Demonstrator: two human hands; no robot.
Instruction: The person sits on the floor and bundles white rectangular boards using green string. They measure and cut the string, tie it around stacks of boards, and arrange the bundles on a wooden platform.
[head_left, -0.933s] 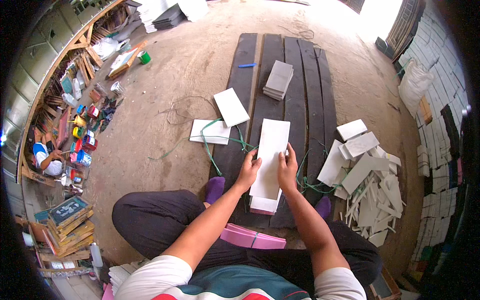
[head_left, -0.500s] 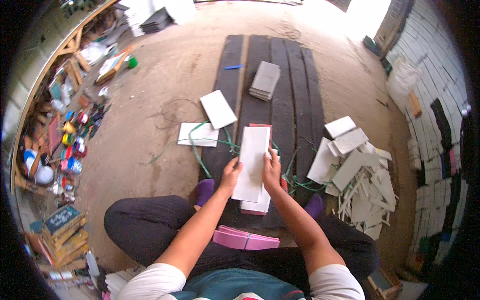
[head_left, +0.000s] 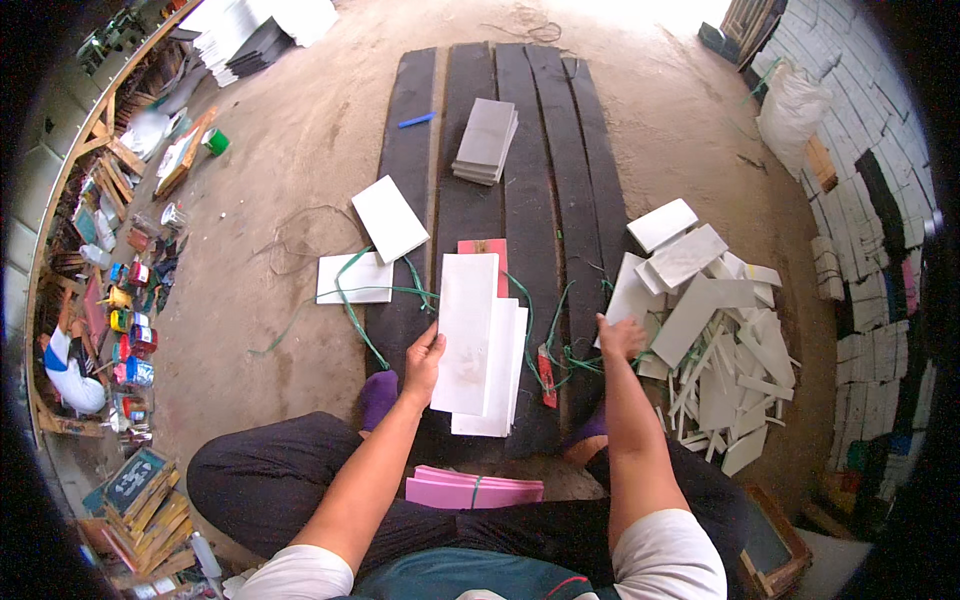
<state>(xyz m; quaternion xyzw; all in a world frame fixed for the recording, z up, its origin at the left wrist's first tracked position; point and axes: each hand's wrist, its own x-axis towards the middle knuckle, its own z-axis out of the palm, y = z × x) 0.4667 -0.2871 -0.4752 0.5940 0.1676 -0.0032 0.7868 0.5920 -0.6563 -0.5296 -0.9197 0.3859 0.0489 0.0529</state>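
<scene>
My left hand (head_left: 425,362) grips the left edge of a white rectangular sheet (head_left: 468,330), thumb on top. More white sheets (head_left: 505,385) lie under it, offset to the right, and a red block-like piece (head_left: 487,252) shows behind them. My right hand (head_left: 622,337) has left this stack and is over the near left edge of a heap of white pieces (head_left: 705,340). Its fingers look stretched out against a white sheet (head_left: 628,290) there; whether they touch it is unclear.
Dark planks (head_left: 525,180) carry a grey-white stack (head_left: 486,140), a blue pen-like item (head_left: 416,120) and two loose white sheets (head_left: 390,218). Green twine (head_left: 352,290) trails across. A red strip-shaped object (head_left: 547,378) lies right of the stack. Pink sheets (head_left: 470,490), tied with twine, sit nearest me.
My right hand has let go of the white sheet and moved right to the heap. The left hand keeps its hold. The held sheet now lies offset left of those below.
</scene>
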